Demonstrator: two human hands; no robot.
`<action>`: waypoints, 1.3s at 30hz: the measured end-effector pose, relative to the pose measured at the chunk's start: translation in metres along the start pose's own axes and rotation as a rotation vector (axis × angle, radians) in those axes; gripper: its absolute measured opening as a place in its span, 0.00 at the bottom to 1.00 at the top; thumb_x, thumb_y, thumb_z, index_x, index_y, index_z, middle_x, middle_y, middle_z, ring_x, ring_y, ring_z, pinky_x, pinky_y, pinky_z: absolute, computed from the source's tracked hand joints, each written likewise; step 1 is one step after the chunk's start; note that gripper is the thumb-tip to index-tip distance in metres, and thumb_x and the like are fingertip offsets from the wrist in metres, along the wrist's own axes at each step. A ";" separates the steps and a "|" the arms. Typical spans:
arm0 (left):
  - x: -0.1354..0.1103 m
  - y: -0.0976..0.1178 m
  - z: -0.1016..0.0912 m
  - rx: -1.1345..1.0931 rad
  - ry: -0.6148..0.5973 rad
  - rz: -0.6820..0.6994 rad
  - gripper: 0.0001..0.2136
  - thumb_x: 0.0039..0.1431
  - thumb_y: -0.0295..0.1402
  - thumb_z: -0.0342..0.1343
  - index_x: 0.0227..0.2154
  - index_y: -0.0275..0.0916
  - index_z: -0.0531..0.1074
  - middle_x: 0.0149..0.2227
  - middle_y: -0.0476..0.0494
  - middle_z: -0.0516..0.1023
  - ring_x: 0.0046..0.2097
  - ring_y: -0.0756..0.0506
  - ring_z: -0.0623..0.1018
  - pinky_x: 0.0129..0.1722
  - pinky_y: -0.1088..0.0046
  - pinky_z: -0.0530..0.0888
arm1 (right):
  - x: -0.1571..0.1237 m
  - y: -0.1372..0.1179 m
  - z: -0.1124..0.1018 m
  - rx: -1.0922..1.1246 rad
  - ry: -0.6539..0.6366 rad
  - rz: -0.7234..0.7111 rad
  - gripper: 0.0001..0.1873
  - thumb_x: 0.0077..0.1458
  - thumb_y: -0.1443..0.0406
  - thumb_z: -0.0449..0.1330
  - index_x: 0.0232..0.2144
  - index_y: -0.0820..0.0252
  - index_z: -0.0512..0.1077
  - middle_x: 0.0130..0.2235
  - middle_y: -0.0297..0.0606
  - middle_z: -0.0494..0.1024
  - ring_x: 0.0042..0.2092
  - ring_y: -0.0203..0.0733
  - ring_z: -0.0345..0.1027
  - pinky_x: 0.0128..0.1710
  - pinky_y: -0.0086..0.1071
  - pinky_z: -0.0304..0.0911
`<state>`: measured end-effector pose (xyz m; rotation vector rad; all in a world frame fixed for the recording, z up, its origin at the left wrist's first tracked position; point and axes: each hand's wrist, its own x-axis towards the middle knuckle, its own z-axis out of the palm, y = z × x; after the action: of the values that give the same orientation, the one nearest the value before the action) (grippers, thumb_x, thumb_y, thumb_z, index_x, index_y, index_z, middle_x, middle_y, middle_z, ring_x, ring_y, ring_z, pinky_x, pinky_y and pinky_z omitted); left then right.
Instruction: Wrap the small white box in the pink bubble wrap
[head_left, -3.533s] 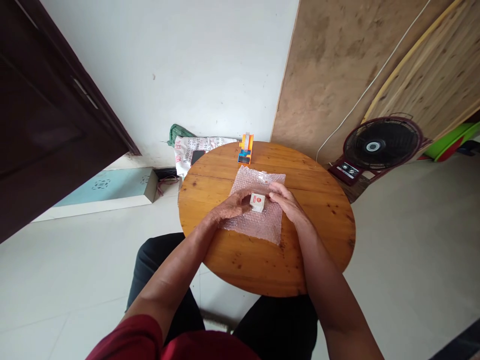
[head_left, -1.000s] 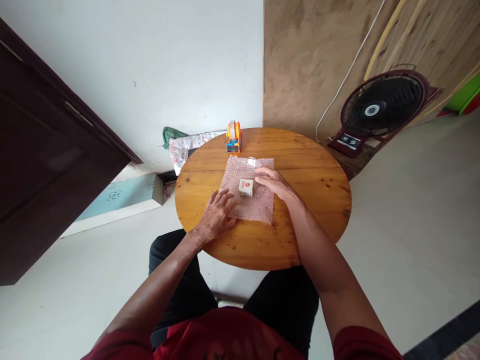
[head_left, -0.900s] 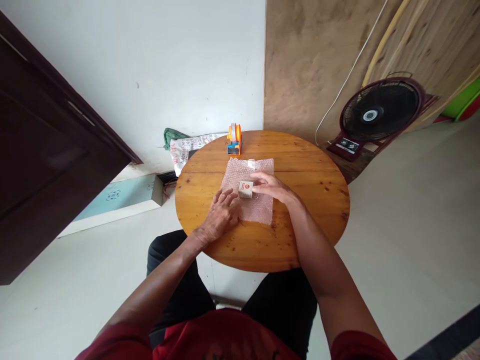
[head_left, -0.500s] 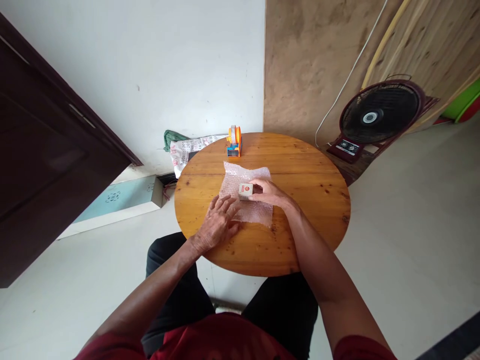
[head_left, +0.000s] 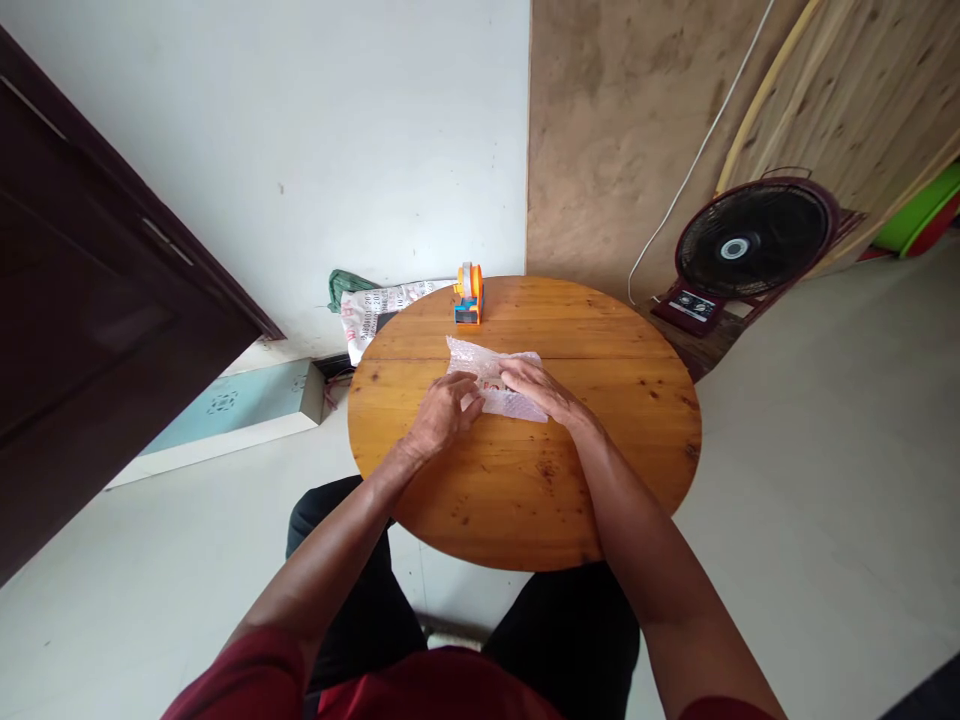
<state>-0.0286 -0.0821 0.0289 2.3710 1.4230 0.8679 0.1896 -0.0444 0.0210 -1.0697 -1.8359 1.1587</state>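
Note:
A sheet of bubble wrap (head_left: 517,404) lies on the round wooden table, its near part folded up against a small white box (head_left: 491,384) with red print. Only a strip of the box shows between my hands. My left hand (head_left: 444,408) is at the left end of the fold, fingers curled and thumb closed on the bubble wrap. My right hand (head_left: 541,388) reaches over the right side of the box, its fingers on the wrap and box; its thumb is hidden.
An orange and blue tape dispenser (head_left: 469,297) stands toward the far edge of the wooden table (head_left: 510,500). Beyond the table are a printed sack (head_left: 364,318) by the wall and a dark red fan (head_left: 739,245) at the right. A long pale box (head_left: 232,405) lies on the floor at left.
The near part of the bubble wrap has been folded up and away from me against the box. My left hand has closed on the wrap; my right hand has shifted over the box.

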 end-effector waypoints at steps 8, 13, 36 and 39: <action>0.040 -0.008 0.005 -0.215 -0.111 -0.266 0.07 0.52 0.35 0.59 0.29 0.37 0.76 0.31 0.45 0.79 0.33 0.46 0.75 0.38 0.69 0.71 | -0.003 -0.003 -0.015 0.175 -0.075 0.022 0.28 0.53 0.47 0.64 0.53 0.51 0.71 0.53 0.37 0.77 0.58 0.49 0.67 0.60 0.44 0.60; 0.039 -0.013 0.014 -0.338 -0.082 -0.273 0.12 0.50 0.41 0.61 0.27 0.36 0.74 0.28 0.47 0.75 0.31 0.48 0.72 0.33 0.73 0.68 | -0.001 0.001 -0.009 -0.026 0.027 0.088 0.17 0.48 0.53 0.67 0.37 0.57 0.76 0.39 0.37 0.80 0.42 0.46 0.74 0.45 0.40 0.68; 0.034 -0.017 0.022 -0.826 -0.083 -0.396 0.21 0.39 0.47 0.69 0.23 0.34 0.70 0.22 0.50 0.72 0.23 0.54 0.64 0.23 0.78 0.58 | 0.005 0.004 0.005 -0.060 0.180 0.188 0.12 0.42 0.56 0.63 0.22 0.58 0.69 0.23 0.28 0.66 0.26 0.35 0.57 0.27 0.29 0.50; 0.034 -0.016 0.022 -0.836 -0.087 -0.414 0.21 0.39 0.46 0.70 0.23 0.34 0.69 0.22 0.50 0.71 0.23 0.55 0.64 0.22 0.78 0.58 | 0.006 0.005 0.006 -0.041 0.179 0.180 0.12 0.43 0.56 0.62 0.23 0.58 0.68 0.23 0.28 0.67 0.26 0.35 0.58 0.27 0.29 0.51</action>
<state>-0.0151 -0.0424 0.0162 1.4191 1.1340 0.9688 0.1833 -0.0400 0.0148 -1.3404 -1.6567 1.0921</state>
